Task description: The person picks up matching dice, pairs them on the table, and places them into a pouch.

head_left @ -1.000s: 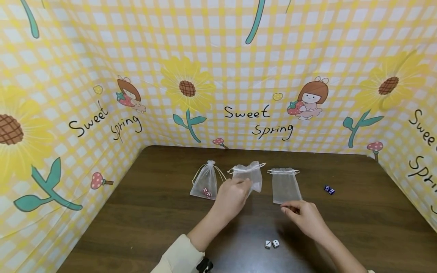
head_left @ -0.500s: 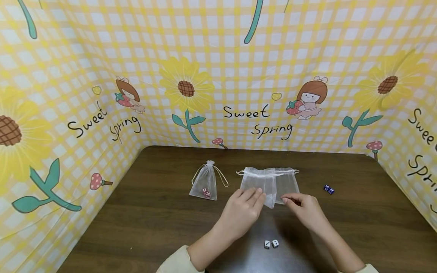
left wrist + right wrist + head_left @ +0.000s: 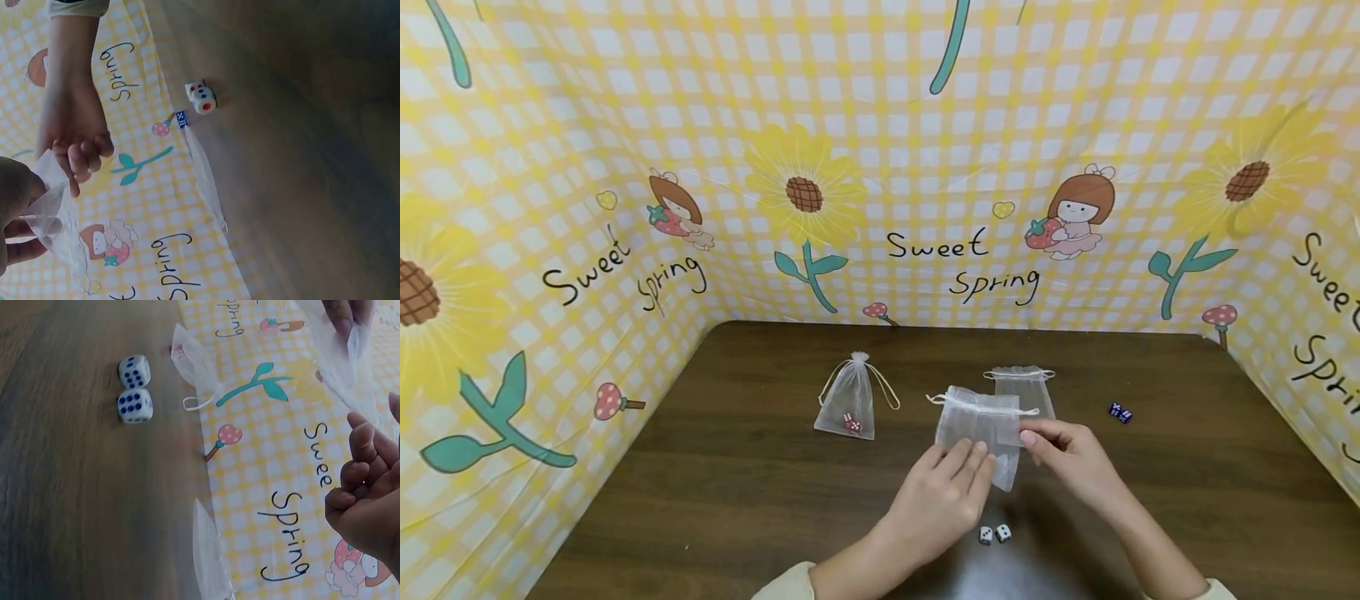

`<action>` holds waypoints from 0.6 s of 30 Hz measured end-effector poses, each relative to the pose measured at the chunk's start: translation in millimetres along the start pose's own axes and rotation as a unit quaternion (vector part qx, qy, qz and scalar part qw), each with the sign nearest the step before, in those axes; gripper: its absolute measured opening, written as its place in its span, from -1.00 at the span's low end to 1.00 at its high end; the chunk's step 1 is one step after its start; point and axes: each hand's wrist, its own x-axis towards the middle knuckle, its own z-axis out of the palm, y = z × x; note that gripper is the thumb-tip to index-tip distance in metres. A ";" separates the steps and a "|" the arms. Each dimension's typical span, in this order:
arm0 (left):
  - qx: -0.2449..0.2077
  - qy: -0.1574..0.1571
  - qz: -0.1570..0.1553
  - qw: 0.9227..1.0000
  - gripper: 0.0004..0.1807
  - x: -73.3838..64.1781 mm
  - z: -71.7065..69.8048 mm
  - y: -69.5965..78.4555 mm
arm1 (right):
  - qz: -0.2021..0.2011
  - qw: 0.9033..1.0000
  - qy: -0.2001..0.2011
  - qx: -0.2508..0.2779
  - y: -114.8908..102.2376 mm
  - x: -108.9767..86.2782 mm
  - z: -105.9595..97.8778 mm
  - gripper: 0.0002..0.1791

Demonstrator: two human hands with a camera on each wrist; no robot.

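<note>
A sheer white mesh drawstring bag (image 3: 973, 425) hangs between the two hands, raised above the middle of a dark brown wood-grain surface (image 3: 700, 500); its corded mouth points toward the far edge and its bottom toward the near edge. The left hand (image 3: 943, 496) is clamped on it, thumb on one side of the mesh and fingers on the other; the right hand (image 3: 1071, 462) has thumb and forefinger at the bag's right side, its other fingers curled, but whether the tips close on the mesh I cannot tell.

The step in hand looks like readying this bag, which shows no dice inside; its mouth does not yet look spread. The next move seems to call for a steady left hold while the right thumb and forefinger find the corded rim and part its two layers; the thin mesh probably slips and clings, so a light touch suits.

A pair of small white dice with dotted faces (image 3: 995, 534) sits toward the near edge; small blue dice with white marks (image 3: 1121, 413) lie toward the right edge; a second flat, sheer white bag (image 3: 1021, 382) lies near the far edge; left of it stands a cinched, sheer white pouch (image 3: 853, 387) with red dice (image 3: 852, 423) showing through.
</note>
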 end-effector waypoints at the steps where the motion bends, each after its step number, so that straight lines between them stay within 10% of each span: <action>1: -0.001 0.000 0.002 1.000 -0.61 -0.2 -0.6 1.0 | 0.001 1.000 0.002 0.002 -1.2 0.3 0.8 -0.83; 18: -0.017 -0.003 -0.001 1.000 -0.68 -6.1 -2.4 10.9 | -0.043 0.997 0.061 0.027 -10.1 0.4 9.0 -0.92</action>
